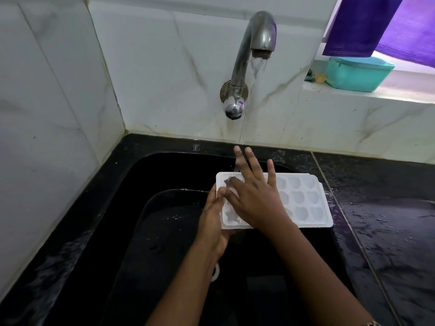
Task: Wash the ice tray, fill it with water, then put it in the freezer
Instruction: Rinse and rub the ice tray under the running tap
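Ice tray (303, 198): white, cavities up, held level over the sink (141, 165), toward the basin's far-right corner. Its R short end reaches the sink's R edge, next to the wet black counter (388, 220).

L hand (213, 217): grips the tray's L short edge. Thumb lies on top of the rim, palm against the edge, fingers go underneath (not visible, so can't tell how far they curl).

R hand (255, 198): spread flat, palm down on the tray's L half. Fingers are straight and splayed. Index and middle tips reach past the tray's far edge, and the thumb points toward the L thumb. It covers approx. half the cavities; the R-side rows are exposed.

Tap (257, 41): wall-mounted on the tiled wall (164, 67), spout curved, running. Water stream (256, 69) drops and lands at the tray's far-L corner, right at the R hand's fingertips. Water level in the cavities: can't tell.

Window ledge (353, 95), above the counter's far-R corner: teal lidded container (357, 74), purple cloth (376, 24) hanging just above it.

Droplets lie on the counter next to the tray's R end.
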Demonstrator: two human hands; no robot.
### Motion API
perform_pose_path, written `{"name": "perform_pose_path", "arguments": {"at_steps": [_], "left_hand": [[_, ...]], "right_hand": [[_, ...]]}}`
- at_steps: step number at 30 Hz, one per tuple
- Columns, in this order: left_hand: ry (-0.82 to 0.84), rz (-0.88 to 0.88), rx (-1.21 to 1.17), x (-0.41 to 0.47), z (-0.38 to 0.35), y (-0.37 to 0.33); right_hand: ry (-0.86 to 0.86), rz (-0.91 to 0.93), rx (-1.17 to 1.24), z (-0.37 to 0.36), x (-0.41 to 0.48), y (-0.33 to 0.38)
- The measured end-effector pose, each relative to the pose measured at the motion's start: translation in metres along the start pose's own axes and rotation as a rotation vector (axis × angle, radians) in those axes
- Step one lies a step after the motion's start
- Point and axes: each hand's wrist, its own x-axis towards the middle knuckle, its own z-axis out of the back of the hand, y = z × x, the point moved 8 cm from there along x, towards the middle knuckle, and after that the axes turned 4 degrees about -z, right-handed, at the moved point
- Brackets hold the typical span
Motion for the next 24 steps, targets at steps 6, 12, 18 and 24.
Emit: {"name": "perform_pose_path", "arguments": {"at_steps": [6,12,18,24], "left_hand": [[0.009,0.007,-0.026,-0.001,-0.002,0.001],[0.006,-0.014,0.015,-0.003,-0.002,-0.002],[-0.009,-0.019,-0.012,-0.008,-0.001,-0.001],[-0.029,-0.017,-0.043,-0.006,0.001,0.000]], "right_hand": [[0.033,-0.024,0.028,-0.001,-0.006,-0.014],[0.042,-0.020,0.066,-0.003,-0.008,-0.013],[0.045,0.016,0.089,-0.006,-0.012,-0.007],[-0.007,0.041,0.074,-0.005,-0.013,-0.001]]}}
